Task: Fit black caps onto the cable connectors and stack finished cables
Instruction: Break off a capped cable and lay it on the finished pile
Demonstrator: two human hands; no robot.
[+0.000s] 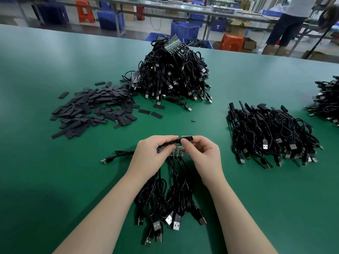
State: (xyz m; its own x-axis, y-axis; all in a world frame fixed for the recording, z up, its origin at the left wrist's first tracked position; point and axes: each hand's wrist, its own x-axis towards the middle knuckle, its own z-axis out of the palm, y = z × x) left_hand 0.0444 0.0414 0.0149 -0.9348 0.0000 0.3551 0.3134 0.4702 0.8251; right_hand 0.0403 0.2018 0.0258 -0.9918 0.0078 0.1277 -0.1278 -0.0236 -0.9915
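Green matting covers the wide table (55, 171), with workshop benches, blue crates (184, 31) and orange stools (231, 42) behind it and a person standing at the far right (288, 22). Near the middle of the table's front, the left hand (156, 153) grips a strip of small boards (176, 148) whose black cables (165, 195) trail toward the viewer and end in USB plugs (176, 221) lying between the forearms. The right hand (201, 153) pinches a black cap (187, 138) between thumb and fingers, holding it at the top end of the strip, just beside the left fingertips; whether the cap is already on a connector cannot be told. One loose cable (113, 157) lies left of the left hand. Farther left sits a spread heap of flat caps (95, 109), with a few strays beside it. Behind the hands rises a tall pile of uncapped cables (174, 72). To the right lies a lower stack of capped cables (271, 132), and another pile (326, 101) shows at the right edge.
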